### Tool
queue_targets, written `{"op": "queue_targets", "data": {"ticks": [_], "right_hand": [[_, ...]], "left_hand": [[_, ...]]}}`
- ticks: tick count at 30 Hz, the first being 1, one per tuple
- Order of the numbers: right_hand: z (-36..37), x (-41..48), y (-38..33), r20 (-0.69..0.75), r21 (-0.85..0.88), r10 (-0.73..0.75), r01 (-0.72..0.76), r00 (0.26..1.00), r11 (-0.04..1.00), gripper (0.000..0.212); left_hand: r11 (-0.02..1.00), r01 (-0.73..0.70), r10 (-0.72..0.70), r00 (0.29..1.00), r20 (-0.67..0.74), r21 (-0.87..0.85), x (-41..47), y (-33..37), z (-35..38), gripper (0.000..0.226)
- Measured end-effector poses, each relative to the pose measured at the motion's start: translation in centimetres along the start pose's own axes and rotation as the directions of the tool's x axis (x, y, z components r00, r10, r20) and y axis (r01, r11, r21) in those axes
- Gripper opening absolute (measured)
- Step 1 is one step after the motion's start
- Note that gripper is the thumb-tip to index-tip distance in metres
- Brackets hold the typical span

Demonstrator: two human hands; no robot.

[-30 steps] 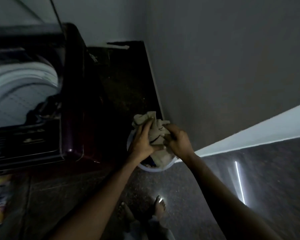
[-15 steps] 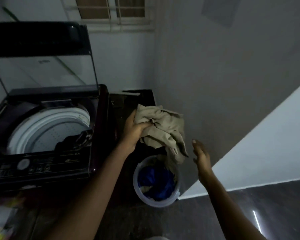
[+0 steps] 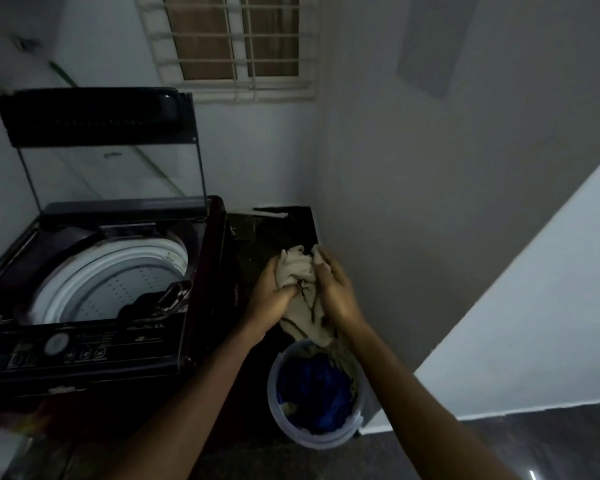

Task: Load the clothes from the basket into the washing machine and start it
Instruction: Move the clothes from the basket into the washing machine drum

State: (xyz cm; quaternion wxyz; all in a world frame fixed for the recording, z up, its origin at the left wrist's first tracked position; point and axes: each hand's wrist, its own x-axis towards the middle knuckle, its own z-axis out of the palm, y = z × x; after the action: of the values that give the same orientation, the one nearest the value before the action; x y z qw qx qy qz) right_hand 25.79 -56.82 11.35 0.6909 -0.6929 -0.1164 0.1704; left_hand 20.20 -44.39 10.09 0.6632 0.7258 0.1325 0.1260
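A beige garment [image 3: 300, 275] is bunched between my left hand [image 3: 274, 297] and my right hand [image 3: 335, 294], held above the basket. The round pale basket [image 3: 274, 407] stands on the floor below, with blue clothes [image 3: 317, 393] inside. To the left, the dark top-loading washing machine [image 3: 94, 341] has its lid [image 3: 101, 147] raised. Its white drum [image 3: 111, 285] is open, and a dark item lies at the drum's front right edge. The control panel with a round dial [image 3: 56, 342] faces me.
The basket sits in a narrow gap between the machine's right side and the grey wall [image 3: 447, 202]. A barred window [image 3: 236, 46] is above. A dark floor strip [image 3: 278, 226] runs behind the basket. Colourful items [image 3: 11, 420] lie at the lower left.
The garment was lifted out of the basket by my left hand while my right hand let go. My right hand has now come back and grips the garment again.
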Motion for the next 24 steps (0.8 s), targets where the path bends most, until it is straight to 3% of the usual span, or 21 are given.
{"op": "queue_targets", "data": {"ticks": [2,7,10,16,24], "right_hand": [[1.3,-0.2,0.2,-0.051,-0.226,-0.129,0.115,0.990,0.967,0.041],[4.7,0.6,0.4,0.010,-0.327,-0.278,0.265,0.961,0.907,0.038],[8.1,1.3,-0.6,0.047,-0.363,-0.385,0.375,0.922,0.853,0.038],[16.6,4.3,-1.4,0.094,-0.389,-0.446,0.445,0.890,0.806,0.044],[33.0,8.1,0.2,0.123,-0.315,-0.452,0.466,0.884,0.827,0.037]], "left_hand": [[0.999,-0.002,0.004,0.999,0.042,-0.050,0.1,0.4,-0.1,0.051],[0.996,-0.074,0.074,0.997,0.007,-0.055,0.0,1.7,-3.0,0.053],[0.989,-0.111,0.104,0.992,-0.069,-0.098,0.4,2.0,-5.8,0.048],[0.986,-0.140,0.120,0.974,-0.191,-0.092,2.9,1.6,-13.7,0.029],[0.996,-0.089,0.084,0.968,-0.237,-0.010,6.0,-2.5,-30.8,0.050]]}}
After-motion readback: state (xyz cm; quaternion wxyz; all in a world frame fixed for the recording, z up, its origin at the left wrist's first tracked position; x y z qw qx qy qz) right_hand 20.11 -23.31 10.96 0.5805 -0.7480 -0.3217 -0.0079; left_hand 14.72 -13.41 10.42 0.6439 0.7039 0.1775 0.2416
